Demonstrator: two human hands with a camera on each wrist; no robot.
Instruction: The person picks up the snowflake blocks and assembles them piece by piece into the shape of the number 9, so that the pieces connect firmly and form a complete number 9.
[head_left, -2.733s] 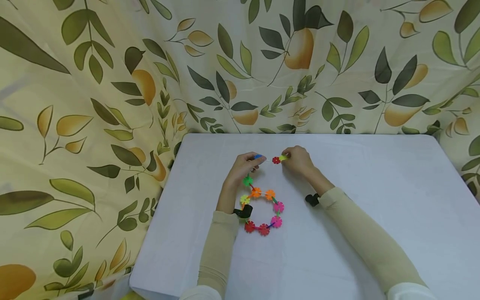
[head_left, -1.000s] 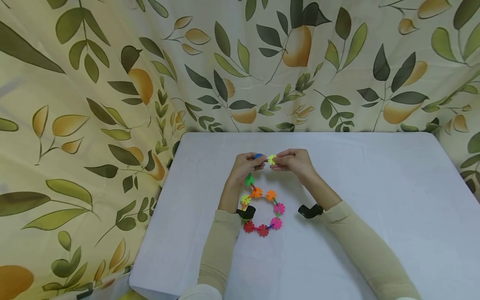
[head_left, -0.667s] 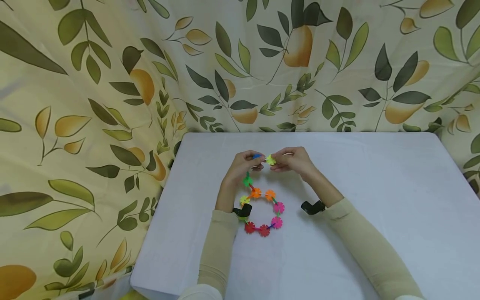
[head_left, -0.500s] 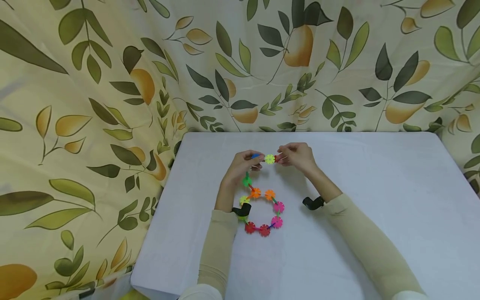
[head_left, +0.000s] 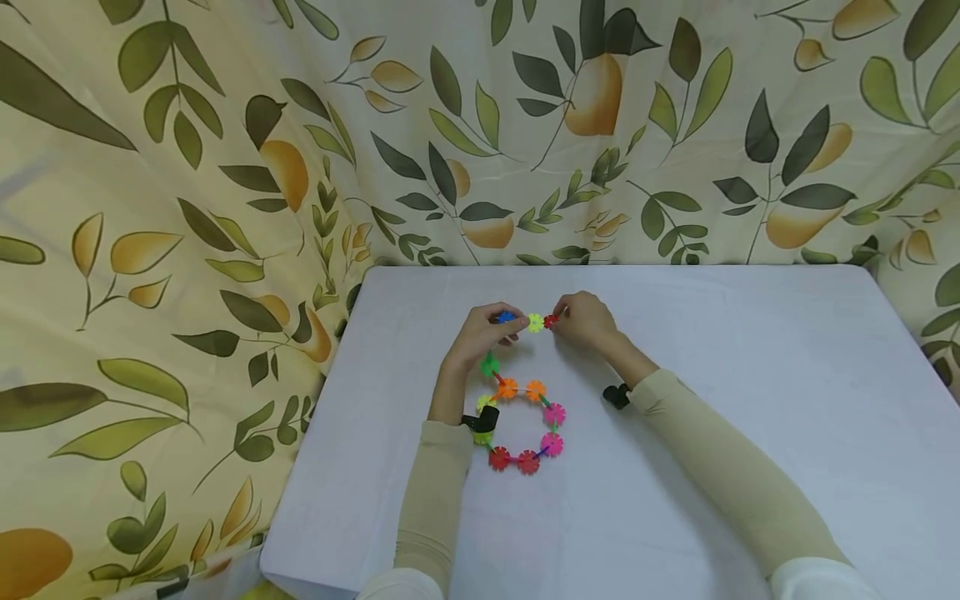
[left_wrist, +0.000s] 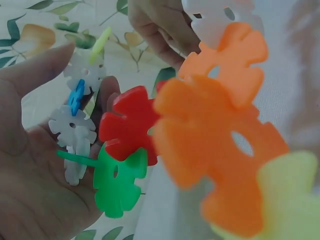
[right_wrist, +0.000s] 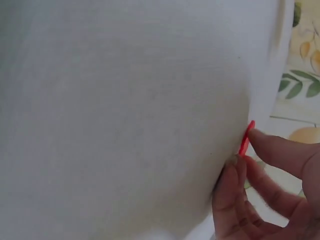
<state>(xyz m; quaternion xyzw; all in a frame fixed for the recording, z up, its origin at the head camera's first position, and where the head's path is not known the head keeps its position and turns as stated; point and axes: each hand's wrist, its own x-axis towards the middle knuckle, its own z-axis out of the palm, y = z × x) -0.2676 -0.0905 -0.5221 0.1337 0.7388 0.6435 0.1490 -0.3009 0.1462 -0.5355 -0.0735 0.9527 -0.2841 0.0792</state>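
Note:
A chain of interlocking plastic snowflake discs lies on the white table, with a ring of pink discs [head_left: 553,414], red discs [head_left: 528,462], orange discs [head_left: 507,388] and yellow ones. From the ring a tail runs up through a green disc [head_left: 490,365] to my left hand [head_left: 480,335]. That hand holds the tail by thumb and fingers near a blue disc [head_left: 506,317]; white discs [left_wrist: 72,127] show beside it in the left wrist view. A yellow disc [head_left: 536,322] follows, then a red disc [head_left: 551,321], whose edge my right hand [head_left: 588,323] pinches between thumb and fingers [right_wrist: 277,150].
The white-covered table [head_left: 712,350] extends on both sides of the hands. Behind it and at the left hangs a leaf-and-fruit patterned curtain [head_left: 420,125]. Black wrist cameras [head_left: 617,396] sit at both sleeves; the left one partly covers the ring.
The right hand brought the yellow and red discs leftward to the tail's end by the left hand. Its grip then shifted from the yellow disc to the red one. The left hand stayed nearly still.

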